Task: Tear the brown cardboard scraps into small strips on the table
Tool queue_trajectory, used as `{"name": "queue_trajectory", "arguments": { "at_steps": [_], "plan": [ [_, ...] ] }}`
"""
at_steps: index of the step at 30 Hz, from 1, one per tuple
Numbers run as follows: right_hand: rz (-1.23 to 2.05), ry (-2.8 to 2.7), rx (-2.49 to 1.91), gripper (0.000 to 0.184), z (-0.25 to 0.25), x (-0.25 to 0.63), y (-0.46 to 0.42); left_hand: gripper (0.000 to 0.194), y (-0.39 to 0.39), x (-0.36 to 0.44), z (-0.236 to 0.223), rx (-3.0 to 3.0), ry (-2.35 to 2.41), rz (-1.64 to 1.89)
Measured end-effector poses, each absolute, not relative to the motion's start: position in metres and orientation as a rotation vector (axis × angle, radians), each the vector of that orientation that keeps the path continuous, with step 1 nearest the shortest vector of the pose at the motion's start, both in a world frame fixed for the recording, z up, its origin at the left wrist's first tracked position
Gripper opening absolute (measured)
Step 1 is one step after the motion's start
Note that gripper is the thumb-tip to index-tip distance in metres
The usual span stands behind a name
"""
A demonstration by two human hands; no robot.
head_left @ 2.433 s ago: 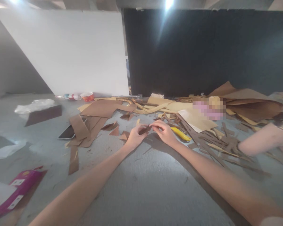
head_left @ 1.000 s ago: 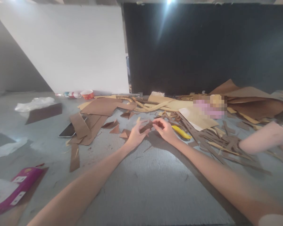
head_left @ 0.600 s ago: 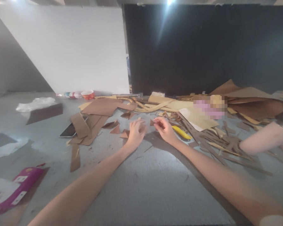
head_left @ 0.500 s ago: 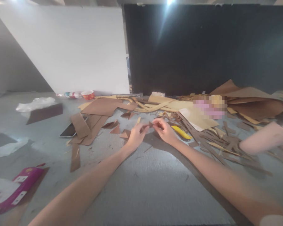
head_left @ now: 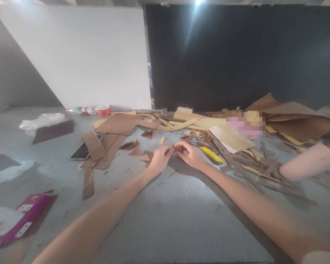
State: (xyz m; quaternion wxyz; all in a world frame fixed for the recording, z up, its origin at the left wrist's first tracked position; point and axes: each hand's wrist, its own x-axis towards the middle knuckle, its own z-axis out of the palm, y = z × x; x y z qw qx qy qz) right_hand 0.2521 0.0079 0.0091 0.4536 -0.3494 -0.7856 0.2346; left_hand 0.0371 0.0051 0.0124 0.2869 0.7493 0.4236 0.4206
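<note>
The left hand [head_left: 159, 158] and right hand [head_left: 192, 157] have drawn together, seemingly for fine two-handed work, each grip nearly closed, anything pinched too hidden to tell.

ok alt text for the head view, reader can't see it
Left hand and right hand meet at the fingertips over a grey table; anything pinched is too small to identify. Around them: brown scraps, a yellow object, a partly covered phone and, at right, another person's arm.
</note>
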Motion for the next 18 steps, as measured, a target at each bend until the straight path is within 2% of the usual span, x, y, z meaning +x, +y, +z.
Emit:
{"name": "queue_trajectory", "arguments": {
  "at_steps": [18],
  "plan": [
    [0.485,-1.867,-0.767,0.025,0.0129,0.2531,0.0101,0.066,0.0075,0.0367,0.013,1.851,1.056,1.087]
  ]
}}
